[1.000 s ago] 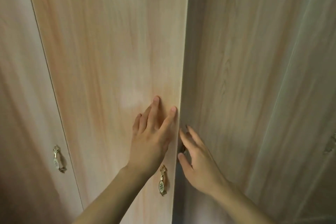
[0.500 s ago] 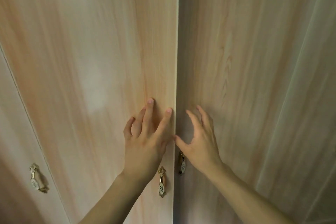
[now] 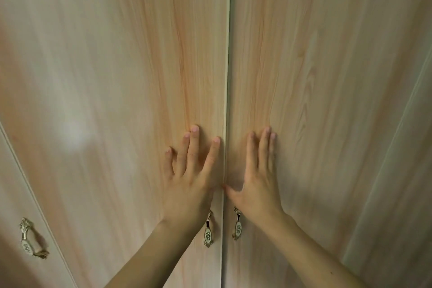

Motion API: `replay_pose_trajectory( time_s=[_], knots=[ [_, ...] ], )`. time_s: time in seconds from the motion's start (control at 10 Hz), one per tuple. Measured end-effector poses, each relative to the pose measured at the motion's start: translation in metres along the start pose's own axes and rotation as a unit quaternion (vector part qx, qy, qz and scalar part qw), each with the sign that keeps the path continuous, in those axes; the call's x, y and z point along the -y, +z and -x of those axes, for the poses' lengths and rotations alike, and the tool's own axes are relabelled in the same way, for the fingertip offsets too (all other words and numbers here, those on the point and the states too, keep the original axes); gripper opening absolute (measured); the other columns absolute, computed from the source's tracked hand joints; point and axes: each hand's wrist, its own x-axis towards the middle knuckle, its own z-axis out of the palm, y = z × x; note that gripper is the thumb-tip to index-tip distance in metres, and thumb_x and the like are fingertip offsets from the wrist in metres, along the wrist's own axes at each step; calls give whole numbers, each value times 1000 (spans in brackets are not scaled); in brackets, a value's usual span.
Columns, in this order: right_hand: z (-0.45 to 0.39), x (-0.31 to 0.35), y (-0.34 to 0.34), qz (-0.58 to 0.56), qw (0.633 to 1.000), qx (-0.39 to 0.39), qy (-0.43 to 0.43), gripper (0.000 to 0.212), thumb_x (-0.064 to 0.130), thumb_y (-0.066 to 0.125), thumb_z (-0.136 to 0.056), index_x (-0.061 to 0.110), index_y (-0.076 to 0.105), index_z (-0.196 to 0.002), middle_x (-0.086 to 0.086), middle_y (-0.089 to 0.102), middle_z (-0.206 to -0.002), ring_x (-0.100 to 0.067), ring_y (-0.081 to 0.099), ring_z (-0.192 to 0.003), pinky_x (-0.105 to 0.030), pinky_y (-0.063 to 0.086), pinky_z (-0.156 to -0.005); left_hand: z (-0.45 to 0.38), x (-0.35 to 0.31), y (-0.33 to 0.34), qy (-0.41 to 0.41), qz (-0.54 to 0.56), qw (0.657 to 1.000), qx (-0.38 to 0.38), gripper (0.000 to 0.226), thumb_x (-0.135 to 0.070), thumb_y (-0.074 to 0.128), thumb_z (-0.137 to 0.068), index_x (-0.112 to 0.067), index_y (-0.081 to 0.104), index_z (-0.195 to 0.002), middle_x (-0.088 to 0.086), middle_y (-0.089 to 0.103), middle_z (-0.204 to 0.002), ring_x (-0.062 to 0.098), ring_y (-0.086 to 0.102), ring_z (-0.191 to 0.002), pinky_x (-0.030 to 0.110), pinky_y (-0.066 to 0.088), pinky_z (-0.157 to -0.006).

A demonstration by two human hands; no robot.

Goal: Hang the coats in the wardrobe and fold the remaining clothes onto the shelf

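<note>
We push our flat left hand (image 3: 189,184) on the left wardrobe door (image 3: 140,77) and our flat right hand (image 3: 259,182) on the right door (image 3: 315,77), fingers spread and holding nothing, pressing evenly toward 12 o'clock so the middle gap (image 3: 227,100) shuts.

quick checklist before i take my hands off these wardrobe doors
1. Left hand flat on left door: ok.
2. Right hand flat on right door: ok.
3. Door edges meet along the centre seam: ok, only a thin line shows.
4. Fingers clear of the seam: ok.
5. Both centre handles free of cloth: ok.
6. Coats hung and clothes folded inside: cannot tell, doors hide it.
</note>
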Motion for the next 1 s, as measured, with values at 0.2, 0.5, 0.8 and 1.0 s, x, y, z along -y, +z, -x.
replay_pose_trajectory(
  time_s=[0.2,0.5,0.8,1.0],
  knots=[
    [-1,2,3,74,997,6,8,131,59,77,-67,5,-2,-157,-24,-20,-161,-39,-16,-150,-43,-8,-122,-4,0,20,-13,-13,999,-43,99,-25,79,-71,-25,28,-156,18,10,-165,32,12,-153,61,25,-114],
    [1,2,-5,86,996,32,9,132,55,81,-66,6,-1,-157,-23,-16,-162,-39,-15,-150,-51,12,-121,-3,0,22,-11,-14,1000,-25,112,-24,85,-62,-23,24,-157,20,7,-165,34,8,-153,61,19,-117],
    [-2,-6,-52,-1,989,146,-17,103,45,74,-80,25,9,-157,-3,-27,-162,-24,-15,-152,-42,23,-120,-16,-10,-25,-19,-3,996,84,76,-30,84,-73,-17,54,-142,27,31,-156,42,34,-143,63,40,-102],
    [9,3,-76,-41,984,173,27,78,50,64,-86,27,27,-150,1,25,-159,-20,18,-148,-48,32,-115,-8,-5,-64,-57,272,946,170,69,-60,56,-89,-22,42,-145,5,24,-160,26,7,-151,45,22,-120]
  ],
)
